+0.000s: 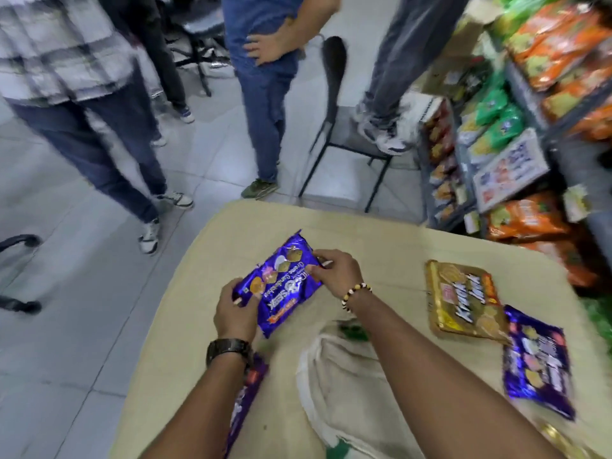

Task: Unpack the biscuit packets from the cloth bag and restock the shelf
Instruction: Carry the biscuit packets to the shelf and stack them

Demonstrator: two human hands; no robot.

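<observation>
A purple biscuit packet is held over the beige table by both hands. My left hand grips its near end and my right hand pinches its far right edge. The cream cloth bag lies crumpled on the table between my forearms, something green showing at its mouth. A gold biscuit packet and a second purple packet lie to the right. Another purple packet lies partly under my left forearm.
The shelf stacked with orange, green and white snack packets stands at the right. Several people stand on the tiled floor beyond the table. A black chair stands there with one person's feet on its seat.
</observation>
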